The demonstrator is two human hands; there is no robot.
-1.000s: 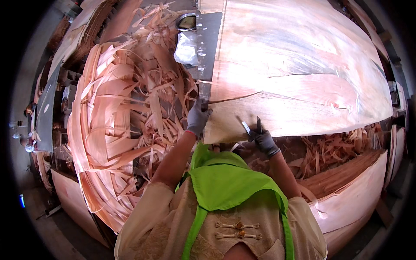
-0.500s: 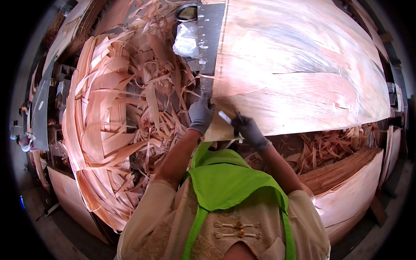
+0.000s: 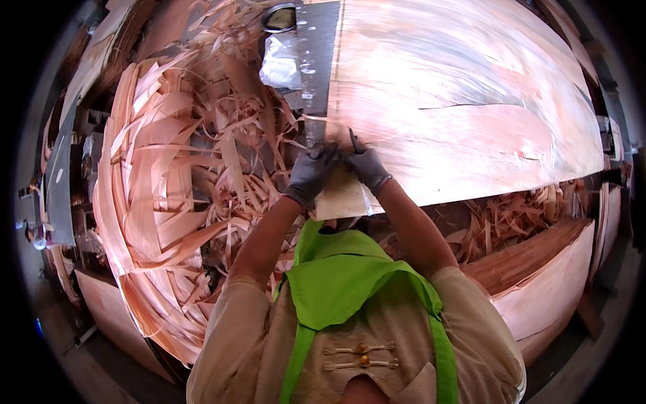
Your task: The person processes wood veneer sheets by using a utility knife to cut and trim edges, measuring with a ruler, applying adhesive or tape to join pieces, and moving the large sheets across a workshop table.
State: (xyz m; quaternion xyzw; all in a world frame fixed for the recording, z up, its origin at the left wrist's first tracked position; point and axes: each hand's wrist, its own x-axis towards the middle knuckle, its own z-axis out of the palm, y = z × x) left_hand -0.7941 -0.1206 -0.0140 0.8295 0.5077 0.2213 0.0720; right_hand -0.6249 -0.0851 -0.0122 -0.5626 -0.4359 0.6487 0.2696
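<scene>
A large sheet of pale wood veneer [image 3: 431,145] lies before me, a dark metal strip [image 3: 316,74] along its left edge. At the near left corner of the sheet, my gloved left hand [image 3: 309,174] rests with fingers curled and pinched together; whatever they hold is hidden. Right beside it, my gloved right hand [image 3: 368,168] is closed around a slim dark knife-like tool [image 3: 354,140] that points away from me. A narrow whitish strip [image 3: 366,200] shows below the right hand, over the near edge of the veneer. The fingertips of both hands nearly meet.
Loose veneer strips [image 3: 235,145] heap up to the left, beside a bundle of long strips [image 3: 131,195]. A round dark container [image 3: 279,18] and a white plastic bag [image 3: 280,62] sit beyond my left hand. A veneer stack [image 3: 538,269] stands at the near right.
My right hand has moved left and slightly away from me, up beside the left hand, its tool now pointing forward. The left hand has curled its fingers in toward it.
</scene>
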